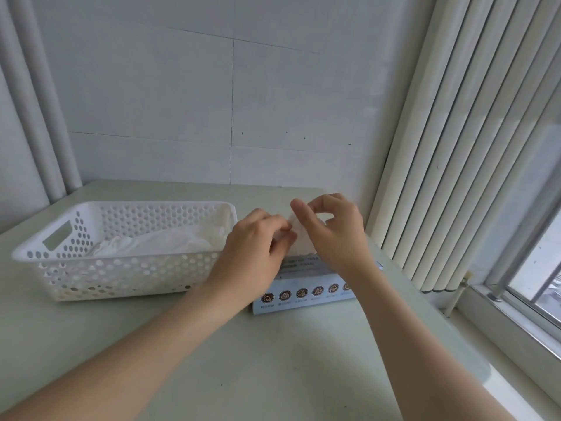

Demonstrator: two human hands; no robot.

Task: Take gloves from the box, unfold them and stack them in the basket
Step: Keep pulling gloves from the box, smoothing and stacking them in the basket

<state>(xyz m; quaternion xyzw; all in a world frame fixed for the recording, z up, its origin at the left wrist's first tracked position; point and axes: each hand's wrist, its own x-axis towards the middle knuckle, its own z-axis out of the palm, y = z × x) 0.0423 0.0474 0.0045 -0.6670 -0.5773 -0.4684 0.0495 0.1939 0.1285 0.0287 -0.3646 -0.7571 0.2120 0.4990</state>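
Fingers (299, 212) round glove (303, 242), L (255, 238) + R (337, 229)

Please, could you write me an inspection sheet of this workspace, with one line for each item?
Surface: pale table, on which the basket and the box stand.
Job's things: white perforated basket at the left, with a pile of white gloves inside; blue box to its right; folded glove held above the box.
Clutter: nothing seen.
Hands: left hand and right hand both pinch the folded glove.
Cables: nothing seen.
Surroundings: white wall behind; blinds and window at the right; pipes at the left.
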